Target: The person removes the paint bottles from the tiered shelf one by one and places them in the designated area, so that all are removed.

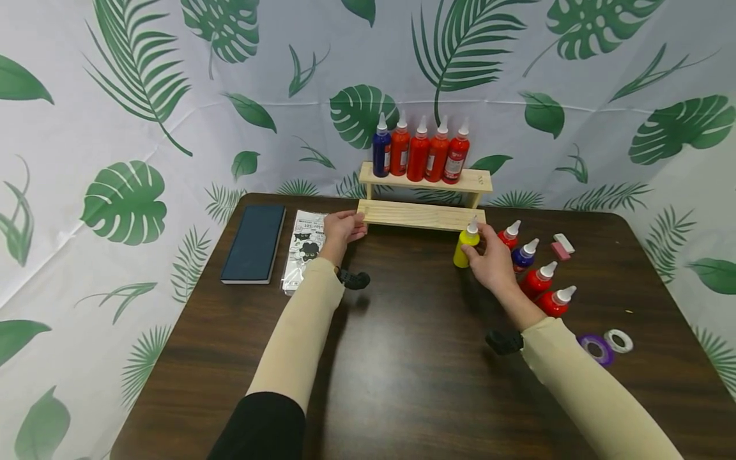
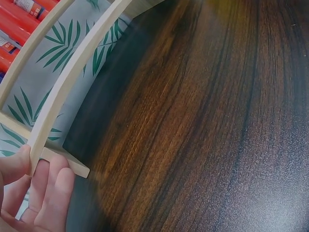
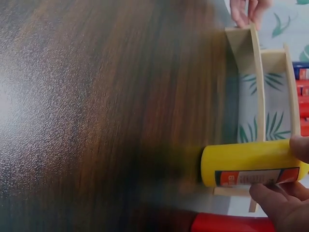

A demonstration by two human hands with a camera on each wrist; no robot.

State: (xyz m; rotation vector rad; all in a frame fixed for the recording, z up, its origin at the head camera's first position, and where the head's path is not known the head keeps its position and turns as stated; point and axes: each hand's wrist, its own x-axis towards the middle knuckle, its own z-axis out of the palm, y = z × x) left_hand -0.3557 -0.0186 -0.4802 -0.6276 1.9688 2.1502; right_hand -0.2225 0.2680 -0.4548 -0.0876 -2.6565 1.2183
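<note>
Both arms reaching forward over the table (image 1: 402,358), the left hand (image 1: 344,228) pinches a grained two-tier wooden rack (image 1: 476,182) by its lower shelf's (image 1: 416,214) left end, while the right hand (image 1: 493,260) grips a cylindrical yellow squeeze bottle (image 1: 466,247) near that shelf's right end, its label visible only from the right wrist.

Soft, bright light over my tabletop (image 1: 402,390)
A pale glare whitens its middle, my left sleeve (image 1: 294,335) drops a soft shadow, and from my right wrist the wood smears into blur beside the crisper yellow bottle (image 3: 241,158).
</note>
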